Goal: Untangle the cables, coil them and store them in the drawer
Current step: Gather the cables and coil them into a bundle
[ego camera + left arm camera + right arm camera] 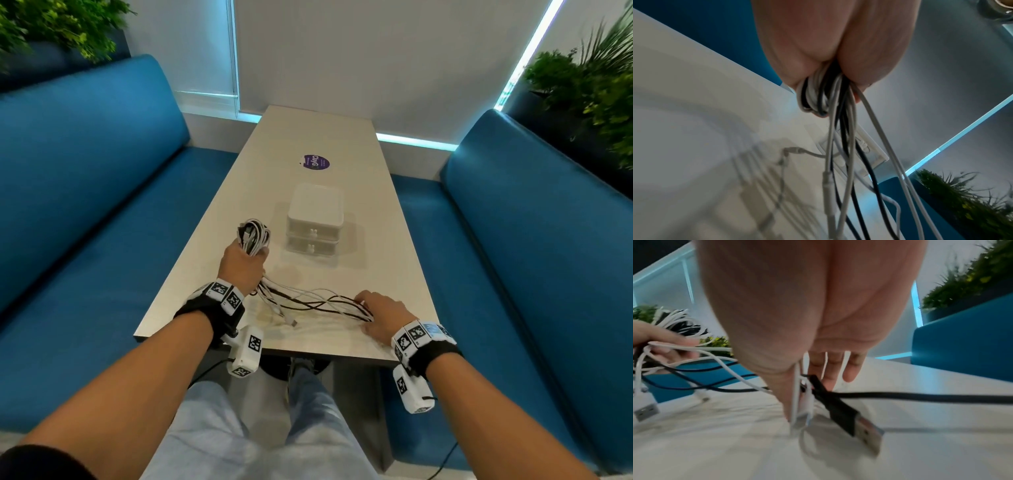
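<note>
A tangle of white and black cables (308,301) trails across the near end of the pale table (359,219). My left hand (245,265) grips a looped bundle of them (254,235) in its fist, raised off the table; in the left wrist view the strands (818,97) hang out from under the curled fingers (869,56). My right hand (380,315) rests low on the table at the right and pinches the loose ends. A black USB plug (859,423) and a white lead (797,402) stick out between its thumb and fingers. A small white two-drawer unit (315,219) stands behind the cables with both drawers closed.
A round purple sticker (314,162) lies farther back on the table. Blue benches (85,178) (534,233) run along both sides. Plants (589,96) stand behind the backrests. A white USB plug (646,412) lies on the table by my left hand.
</note>
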`<state>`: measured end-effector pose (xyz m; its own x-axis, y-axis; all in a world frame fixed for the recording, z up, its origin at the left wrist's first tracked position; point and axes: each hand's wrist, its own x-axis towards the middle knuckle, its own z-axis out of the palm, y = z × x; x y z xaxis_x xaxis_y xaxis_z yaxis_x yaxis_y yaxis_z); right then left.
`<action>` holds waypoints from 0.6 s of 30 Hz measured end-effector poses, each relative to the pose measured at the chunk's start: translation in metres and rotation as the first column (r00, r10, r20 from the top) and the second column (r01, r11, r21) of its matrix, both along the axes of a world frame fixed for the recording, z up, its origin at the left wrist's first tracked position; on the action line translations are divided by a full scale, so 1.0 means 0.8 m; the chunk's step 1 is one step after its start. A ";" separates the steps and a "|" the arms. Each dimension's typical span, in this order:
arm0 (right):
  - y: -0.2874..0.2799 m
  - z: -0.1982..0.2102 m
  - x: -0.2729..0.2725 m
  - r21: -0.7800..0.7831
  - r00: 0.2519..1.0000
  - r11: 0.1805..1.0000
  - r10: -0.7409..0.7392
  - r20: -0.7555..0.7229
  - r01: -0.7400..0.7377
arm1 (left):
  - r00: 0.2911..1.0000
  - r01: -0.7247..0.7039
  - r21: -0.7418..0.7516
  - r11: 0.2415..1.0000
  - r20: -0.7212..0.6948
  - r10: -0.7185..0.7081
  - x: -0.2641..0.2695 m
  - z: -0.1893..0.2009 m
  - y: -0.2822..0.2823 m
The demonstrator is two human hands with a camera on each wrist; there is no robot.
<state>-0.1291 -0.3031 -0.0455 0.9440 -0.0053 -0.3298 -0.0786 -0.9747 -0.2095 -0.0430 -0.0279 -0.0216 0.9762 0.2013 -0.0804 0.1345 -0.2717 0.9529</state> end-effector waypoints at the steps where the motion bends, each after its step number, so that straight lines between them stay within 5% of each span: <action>1: 0.002 0.002 0.001 -0.046 1.000 0.999 0.019 0.004 -0.019 | 1.000 0.030 -0.020 0.999 -0.002 -0.031 -0.003 0.000 -0.001; 9: 0.061 0.015 0.003 0.026 0.961 0.970 0.236 0.143 -0.242 | 0.980 0.195 -0.269 0.943 0.012 -0.199 -0.026 -0.002 -0.030; 18: 0.152 0.036 0.025 0.138 0.956 0.951 0.256 0.147 -0.276 | 0.951 0.298 -0.010 0.955 0.086 -0.296 -0.038 0.007 -0.038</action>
<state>-0.1091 -0.1817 -0.0166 0.9378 0.2935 -0.1853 0.2157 -0.9111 -0.3513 -0.0737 -0.0580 -0.0160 0.9950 -0.0996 0.0016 -0.0282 -0.2658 0.9636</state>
